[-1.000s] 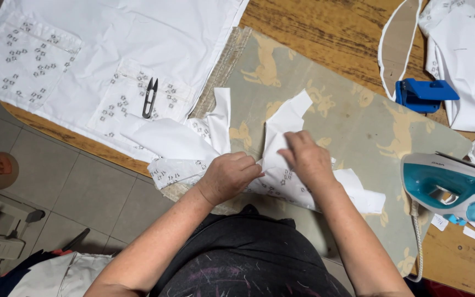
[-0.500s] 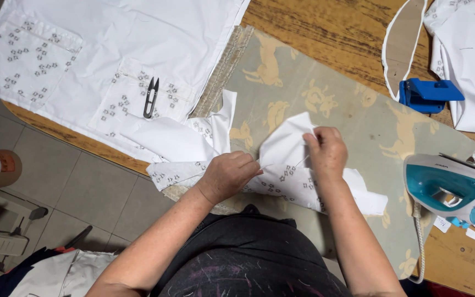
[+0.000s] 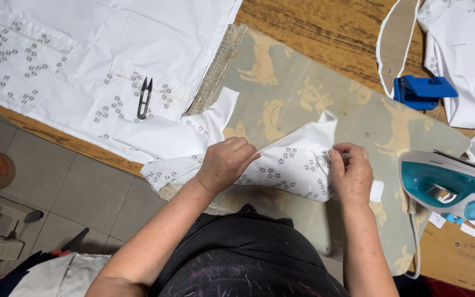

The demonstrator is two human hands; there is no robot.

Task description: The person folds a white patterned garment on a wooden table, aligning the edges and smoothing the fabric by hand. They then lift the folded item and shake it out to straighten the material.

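Surface: wooden surface (image 3: pixel 325 27) with a grey animal-print pressing mat (image 3: pixel 303 82), tiled floor below.
Left hand (image 3: pixel 224 162): fingers curled closed, pressing the left end of the printed white fabric piece (image 3: pixel 290 165).
Right hand (image 3: pixel 352 173): pinching its right edge, which is lifted and folded.
Progress: one fold seems started; it looks not pressed yet.
Around: steam iron (image 3: pixel 446 184) just right, thread snips (image 3: pixel 144 99) on the white garment (image 3: pixel 111 49), blue tool (image 3: pixel 421 91) farther.
Room: open mat above the hands; near edge close.
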